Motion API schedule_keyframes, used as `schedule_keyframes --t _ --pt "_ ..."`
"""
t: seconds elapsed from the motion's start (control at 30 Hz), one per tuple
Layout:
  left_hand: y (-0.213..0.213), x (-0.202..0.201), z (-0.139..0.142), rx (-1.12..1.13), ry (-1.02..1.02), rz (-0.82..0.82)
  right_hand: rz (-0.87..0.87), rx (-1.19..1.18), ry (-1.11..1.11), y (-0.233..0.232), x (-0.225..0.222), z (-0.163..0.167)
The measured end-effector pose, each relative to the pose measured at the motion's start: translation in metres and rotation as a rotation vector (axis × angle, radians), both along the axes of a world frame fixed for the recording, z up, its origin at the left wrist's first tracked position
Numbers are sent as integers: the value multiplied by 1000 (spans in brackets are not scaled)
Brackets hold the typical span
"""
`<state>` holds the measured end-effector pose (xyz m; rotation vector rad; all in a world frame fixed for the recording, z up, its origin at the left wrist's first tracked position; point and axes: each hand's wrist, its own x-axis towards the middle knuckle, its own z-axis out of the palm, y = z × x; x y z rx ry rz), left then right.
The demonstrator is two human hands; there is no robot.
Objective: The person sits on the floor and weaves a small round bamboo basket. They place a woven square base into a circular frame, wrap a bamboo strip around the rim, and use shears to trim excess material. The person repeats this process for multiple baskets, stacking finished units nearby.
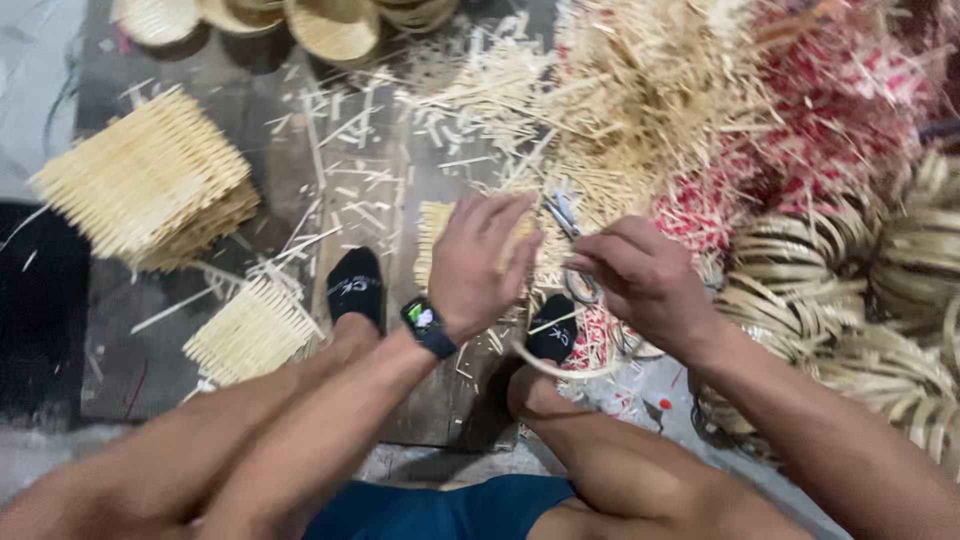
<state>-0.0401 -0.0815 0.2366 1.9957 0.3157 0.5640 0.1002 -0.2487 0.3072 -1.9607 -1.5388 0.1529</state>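
Woven cane mat [437,240], pale and flat with loose stick ends, sits under my left hand [480,265], just in front of my feet on the floor. My left grip is curled over its top edge, fingers folded down on the weave, so I count it as clamped on the mat, though the blur keeps me from seeing every fingertip. A dark smartwatch [428,325] rides on that wrist. My right hand [640,275] is just beside the left, its grip closed around the ring handles of a pair of scissors [570,240]; the metal blades point up and away from me, toward the mat's far corner. I cannot tell whether the blades are apart or together.

A thin curved strip [550,365] bows below my hands, between my knees. My feet wear black socks [357,285], one either side of the mat. To my left lies a stack of finished woven panels [150,185], and a smaller panel [252,330] rests nearer my left shin. Cut stick offcuts [400,130] litter the dark floor ahead. A heap of natural and red-dyed sticks [760,110] fills the upper right, and coils of flat cane [820,290] pile up at my right side. Round woven trays [330,25] sit at the far edge.
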Motion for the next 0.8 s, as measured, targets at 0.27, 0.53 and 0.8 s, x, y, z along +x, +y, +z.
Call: schedule_keyframes --t 0.27,0.53,0.8 --pt "30 -8 47 1182 -670 -469 192 -101 -199 2 5 8" --pt "10 -3 31 193 -277 87 295 93 -279 27 -19 11" --pt "21 4 -3 -1375 552 -98 226 42 -424 66 -44 2"
